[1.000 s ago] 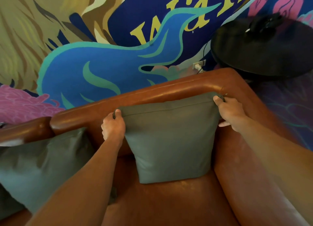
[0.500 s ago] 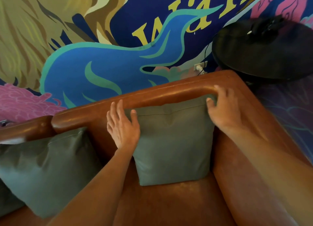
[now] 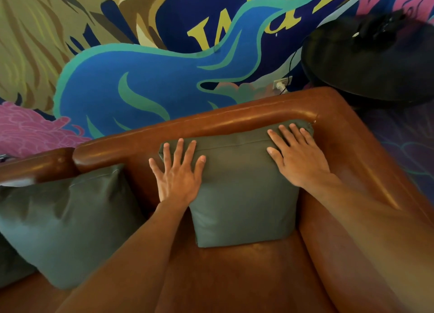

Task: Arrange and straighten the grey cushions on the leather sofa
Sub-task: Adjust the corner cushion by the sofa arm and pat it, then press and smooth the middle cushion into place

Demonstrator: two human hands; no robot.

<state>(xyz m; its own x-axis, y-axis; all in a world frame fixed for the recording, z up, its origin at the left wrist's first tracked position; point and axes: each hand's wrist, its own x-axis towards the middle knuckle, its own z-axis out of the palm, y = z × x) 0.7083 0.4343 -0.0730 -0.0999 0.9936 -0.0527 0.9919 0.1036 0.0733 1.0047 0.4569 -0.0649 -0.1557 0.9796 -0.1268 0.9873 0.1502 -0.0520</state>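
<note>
Flat now on the cushion (image 3: pixel 244 195), both palms, where a second ago the top corners were pinched and half a second ago the hands were just letting go. Left hand (image 3: pixel 179 174) spread wide, fingers fanned over the upper left corner, partly off the cushion's edge and over the brown backrest. Right hand (image 3: pixel 298 155) open too, fingers together-ish and pointing up toward the sofa (image 3: pixel 246 115) rail, pressed on the upper right corner. Nothing gripped by either. Top edge lower against the rail than before, tucked just under the rounded leather roll instead of lifted level with it.

Standing upright in the sofa's right corner, bottom edge on the seat, back against the backrest, right side touching the armrest. Grey-green, smooth, roughly square, with a stitched seam running across near the top; slightly dented under the palms. Faint creases low on the face.

Second cushion (image 3: pixel 65 218) to the left, same grey, leaning tilted against the backrest, wrinkled near its top, well apart from the first with bare leather between. Painted wall (image 3: pixel 141 85) behind, round black table (image 3: pixel 366 63) beyond the armrest.
</note>
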